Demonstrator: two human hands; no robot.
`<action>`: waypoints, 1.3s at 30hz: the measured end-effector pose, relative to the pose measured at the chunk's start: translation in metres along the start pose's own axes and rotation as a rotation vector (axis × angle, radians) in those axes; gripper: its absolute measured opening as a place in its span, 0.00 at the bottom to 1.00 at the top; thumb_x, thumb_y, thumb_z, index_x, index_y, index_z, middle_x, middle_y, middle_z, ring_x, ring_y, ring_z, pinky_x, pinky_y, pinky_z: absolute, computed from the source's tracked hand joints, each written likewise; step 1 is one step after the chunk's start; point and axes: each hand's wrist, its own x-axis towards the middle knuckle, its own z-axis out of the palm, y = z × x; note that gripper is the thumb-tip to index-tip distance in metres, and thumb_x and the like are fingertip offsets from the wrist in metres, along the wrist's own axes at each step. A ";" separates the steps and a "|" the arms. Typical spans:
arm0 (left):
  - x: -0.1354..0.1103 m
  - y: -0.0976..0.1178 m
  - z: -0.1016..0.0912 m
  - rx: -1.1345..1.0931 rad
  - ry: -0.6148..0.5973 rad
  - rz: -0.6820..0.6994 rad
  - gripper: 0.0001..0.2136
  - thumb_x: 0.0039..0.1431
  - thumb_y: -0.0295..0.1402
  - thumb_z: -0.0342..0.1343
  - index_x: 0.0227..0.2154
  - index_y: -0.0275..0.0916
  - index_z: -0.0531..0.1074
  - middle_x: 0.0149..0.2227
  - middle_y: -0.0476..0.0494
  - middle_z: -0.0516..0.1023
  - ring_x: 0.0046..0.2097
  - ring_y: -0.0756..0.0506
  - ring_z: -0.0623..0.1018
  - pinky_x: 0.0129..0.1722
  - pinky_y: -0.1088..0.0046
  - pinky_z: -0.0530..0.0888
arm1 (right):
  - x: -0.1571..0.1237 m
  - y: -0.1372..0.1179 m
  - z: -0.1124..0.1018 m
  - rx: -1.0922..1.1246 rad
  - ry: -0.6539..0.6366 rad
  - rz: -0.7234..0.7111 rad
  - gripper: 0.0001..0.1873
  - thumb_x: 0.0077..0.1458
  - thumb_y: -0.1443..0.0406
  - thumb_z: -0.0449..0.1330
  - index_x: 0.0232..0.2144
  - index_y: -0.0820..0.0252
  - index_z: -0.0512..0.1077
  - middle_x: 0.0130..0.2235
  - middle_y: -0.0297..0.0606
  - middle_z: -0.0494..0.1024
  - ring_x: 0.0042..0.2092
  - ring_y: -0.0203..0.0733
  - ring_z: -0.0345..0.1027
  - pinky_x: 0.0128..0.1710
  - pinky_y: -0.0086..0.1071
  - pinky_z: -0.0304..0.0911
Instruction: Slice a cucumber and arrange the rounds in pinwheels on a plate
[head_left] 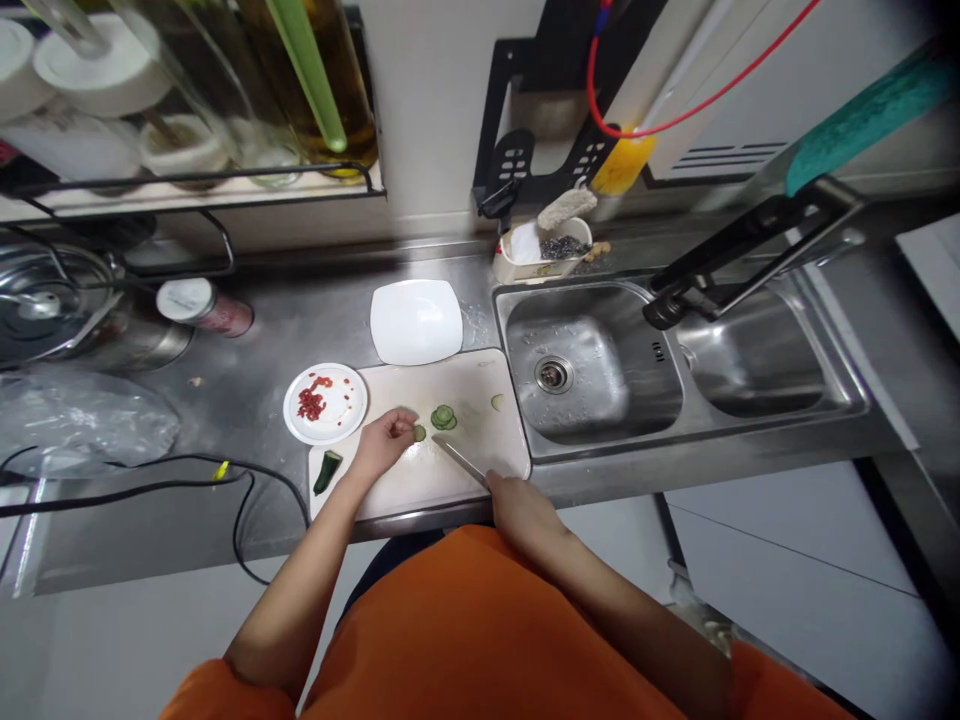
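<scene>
On the white cutting board (420,480), my left hand (386,440) has its fingertips pinched at a cucumber slice (419,433). My right hand (521,510) grips a knife (463,462), its blade pointing up and left over the board, apart from the slices. A small overlapping pile of cucumber slices (444,417) lies just beyond the blade's tip. One pale green piece (496,402) sits alone near the board's right side. At the board's left end rests a dark green cucumber chunk (328,471).
A round white plate (355,424) with chopped red pieces overlaps the board's left corner. Behind the board stands a white square dish (417,322). To the right is a steel double sink (600,365) with a black faucet (720,250). A black cable (247,465) runs along the left counter.
</scene>
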 end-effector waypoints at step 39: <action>0.003 0.001 0.004 0.344 0.031 0.115 0.12 0.50 0.31 0.52 0.37 0.40 0.76 0.29 0.49 0.78 0.31 0.49 0.75 0.34 0.75 0.70 | 0.001 0.006 0.005 -0.001 0.001 0.006 0.16 0.57 0.71 0.44 0.45 0.59 0.66 0.37 0.45 0.75 0.40 0.45 0.70 0.31 0.31 0.56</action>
